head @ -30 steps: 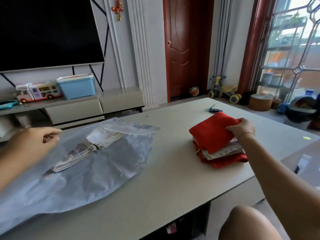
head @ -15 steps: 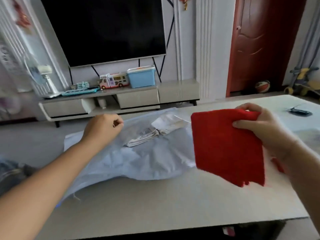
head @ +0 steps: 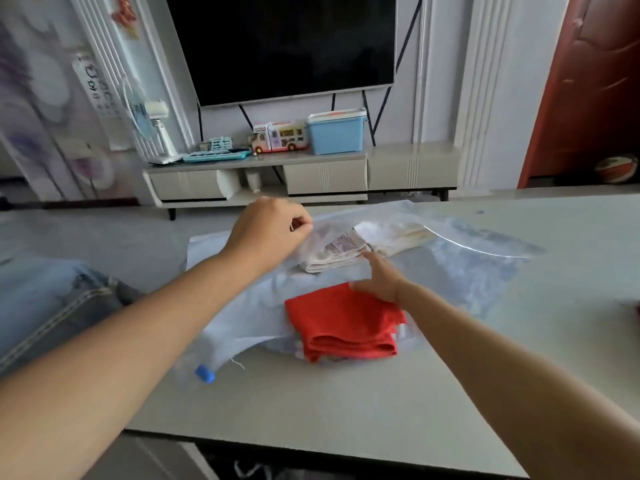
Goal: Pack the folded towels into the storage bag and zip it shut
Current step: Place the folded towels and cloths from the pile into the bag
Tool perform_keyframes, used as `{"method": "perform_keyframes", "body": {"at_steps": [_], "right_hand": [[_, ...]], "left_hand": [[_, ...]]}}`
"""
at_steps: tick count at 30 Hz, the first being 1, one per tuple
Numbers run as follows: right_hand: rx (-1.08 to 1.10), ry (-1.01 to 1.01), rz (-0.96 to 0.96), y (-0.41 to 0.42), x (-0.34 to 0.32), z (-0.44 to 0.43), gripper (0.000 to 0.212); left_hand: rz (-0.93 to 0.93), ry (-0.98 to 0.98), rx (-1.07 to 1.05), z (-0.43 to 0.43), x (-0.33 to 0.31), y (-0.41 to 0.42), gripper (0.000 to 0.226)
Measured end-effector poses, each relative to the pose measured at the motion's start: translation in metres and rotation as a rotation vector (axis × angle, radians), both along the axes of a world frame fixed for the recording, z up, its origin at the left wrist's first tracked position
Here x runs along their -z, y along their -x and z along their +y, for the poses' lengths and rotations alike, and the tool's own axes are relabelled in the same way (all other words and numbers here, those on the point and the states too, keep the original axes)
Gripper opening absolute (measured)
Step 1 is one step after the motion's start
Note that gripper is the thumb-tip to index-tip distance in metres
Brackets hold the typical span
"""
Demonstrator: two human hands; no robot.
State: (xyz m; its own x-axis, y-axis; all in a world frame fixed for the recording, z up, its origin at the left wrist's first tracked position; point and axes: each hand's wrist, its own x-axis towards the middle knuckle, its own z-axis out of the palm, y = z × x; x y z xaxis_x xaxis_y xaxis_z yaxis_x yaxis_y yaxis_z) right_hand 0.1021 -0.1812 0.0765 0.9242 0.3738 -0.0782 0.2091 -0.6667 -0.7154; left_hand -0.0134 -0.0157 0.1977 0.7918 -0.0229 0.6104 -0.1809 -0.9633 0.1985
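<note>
A translucent pale-blue storage bag (head: 467,271) lies across the grey table (head: 346,403). A folded white towel with a printed pattern (head: 337,249) shows through it near the far side. My left hand (head: 270,230) pinches the bag's upper layer just left of that towel. A folded red towel (head: 343,323) lies on the bag's near part, uncovered. My right hand (head: 377,278) rests flat on its far edge, fingers stretched toward the white towel. A small blue plastic piece (head: 205,373) sits at the bag's near left corner.
A sliver of red cloth (head: 637,313) shows at the right edge of the view. Jeans fabric (head: 52,306) lies at the left, beside the table. Beyond the table stand a low TV cabinet (head: 325,174), a blue box (head: 336,133) and a toy bus (head: 280,136).
My right hand carried the red towel from the stack at the right, through the air, and set it down on the bag. My left hand stayed pinched on the bag. The camera turned left.
</note>
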Motion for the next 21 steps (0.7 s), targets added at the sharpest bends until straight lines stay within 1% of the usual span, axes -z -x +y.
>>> {"method": "perform_keyframes", "body": {"at_steps": [1, 2, 4, 5, 8, 11, 15, 18, 21], "right_hand": [[-0.023, 0.190, -0.121, 0.002, 0.006, 0.004, 0.083], [-0.041, 0.283, -0.195, 0.007, 0.013, 0.007, 0.085], [-0.100, 0.349, -0.268, 0.027, 0.028, 0.014, 0.083], [-0.142, 0.387, -0.259, 0.037, 0.037, 0.016, 0.083], [-0.227, 0.522, -0.142, 0.062, 0.057, 0.021, 0.080], [-0.285, 0.540, -0.174, 0.064, 0.060, 0.037, 0.076], [-0.387, 0.538, -0.217, 0.060, 0.063, 0.086, 0.076], [-0.399, 0.539, -0.224, 0.051, 0.064, 0.130, 0.077], [-0.385, 0.525, -0.208, 0.039, 0.062, 0.169, 0.076]], "left_hand": [[0.006, -0.001, 0.004, 0.000, 0.000, 0.000, 0.012], [0.010, 0.000, 0.009, 0.001, -0.001, 0.000, 0.012], [0.009, 0.000, 0.023, 0.002, -0.002, 0.000, 0.012], [0.004, 0.000, 0.028, 0.002, -0.004, -0.001, 0.012], [-0.016, 0.013, 0.035, 0.001, -0.010, -0.002, 0.013], [-0.072, 0.001, 0.038, 0.003, -0.020, -0.003, 0.013], [-0.124, -0.014, 0.076, 0.006, -0.034, -0.003, 0.013], [-0.150, -0.025, 0.095, 0.011, -0.041, -0.003, 0.013], [-0.128, -0.055, 0.107, 0.017, -0.043, -0.003, 0.013]]}}
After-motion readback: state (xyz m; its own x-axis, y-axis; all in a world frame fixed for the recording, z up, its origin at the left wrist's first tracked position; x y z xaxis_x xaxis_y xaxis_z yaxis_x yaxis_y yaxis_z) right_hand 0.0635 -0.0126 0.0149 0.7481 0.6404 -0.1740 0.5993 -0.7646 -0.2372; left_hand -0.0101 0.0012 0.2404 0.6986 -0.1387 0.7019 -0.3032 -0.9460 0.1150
